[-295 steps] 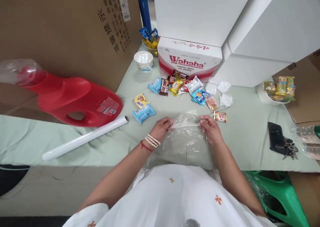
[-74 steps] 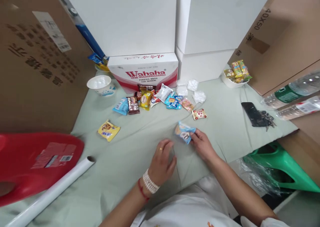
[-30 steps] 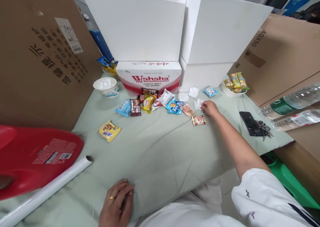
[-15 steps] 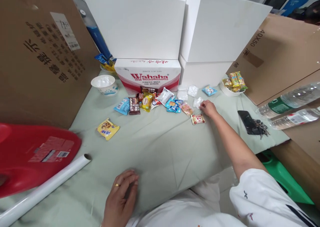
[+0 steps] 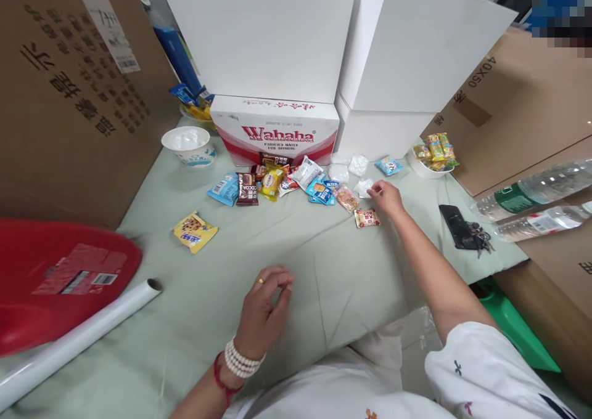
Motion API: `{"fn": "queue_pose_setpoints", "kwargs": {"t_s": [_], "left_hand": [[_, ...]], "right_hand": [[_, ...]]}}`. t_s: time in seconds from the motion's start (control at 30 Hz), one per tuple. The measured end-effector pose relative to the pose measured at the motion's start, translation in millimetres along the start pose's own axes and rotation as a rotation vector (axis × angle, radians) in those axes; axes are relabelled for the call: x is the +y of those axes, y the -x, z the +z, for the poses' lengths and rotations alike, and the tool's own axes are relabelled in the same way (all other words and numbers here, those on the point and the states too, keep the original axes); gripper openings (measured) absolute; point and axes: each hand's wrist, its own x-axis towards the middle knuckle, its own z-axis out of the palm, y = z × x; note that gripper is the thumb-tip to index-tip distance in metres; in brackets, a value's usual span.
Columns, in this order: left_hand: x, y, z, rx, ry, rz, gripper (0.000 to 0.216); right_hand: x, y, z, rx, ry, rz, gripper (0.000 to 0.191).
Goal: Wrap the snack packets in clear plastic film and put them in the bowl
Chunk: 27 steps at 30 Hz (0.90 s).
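Observation:
My right hand [image 5: 387, 197] reaches far across the pale green cloth [image 5: 324, 265]. Its fingertips pinch a small crumpled clear plastic bag [image 5: 363, 188]. A red-and-white snack packet [image 5: 367, 218] lies just in front of that hand. A pile of mixed snack packets [image 5: 277, 182] lies to its left, before the Wahaha box [image 5: 277, 129]. My left hand [image 5: 268, 302] hovers low over the cloth near me. It has a ring and a white bead bracelet, its fingers are curled together, and nothing shows in them.
A yellow cookie packet [image 5: 194, 231] lies alone at left. A red jug [image 5: 60, 277] and a white roll [image 5: 78, 339] lie nearer left. At right are a snack bowl [image 5: 432, 160], a blue packet [image 5: 388, 165], a phone with keys [image 5: 462, 234] and water bottles [image 5: 531, 191]. Cardboard and white boxes wall the back.
My left hand lifted off the cloth near the front edge, moved slightly forward and right, and curled its fingers. My right hand stays at the crumpled bag.

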Motion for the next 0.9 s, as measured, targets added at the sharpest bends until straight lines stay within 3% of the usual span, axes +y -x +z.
{"fn": "queue_pose_setpoints", "kwargs": {"t_s": [0.1, 0.3, 0.53, 0.7, 0.9], "left_hand": [[4.5, -7.4, 11.3, -0.039, 0.055, 0.012, 0.017], [0.5, -12.2, 19.1, -0.075, 0.161, -0.019, 0.016], [-11.5, -36.3, 42.2, -0.08, 0.279, -0.072, 0.014], [-25.9, -47.2, 60.9, -0.133, 0.289, -0.113, 0.014], [-38.5, -46.1, 59.3, -0.199, 0.47, -0.257, 0.011]], "right_hand": [[-7.0, -4.5, 8.8, -0.05, 0.035, 0.005, 0.007], [-6.2, -6.4, 6.5, -0.101, 0.01, 0.024, 0.017], [-8.1, 2.9, -8.1, 0.017, -0.022, 0.021, 0.023], [-25.4, -11.0, 9.0, 0.029, -0.011, 0.027, 0.016], [-37.4, -22.2, 19.7, -0.04, -0.067, 0.087, 0.01]]}}
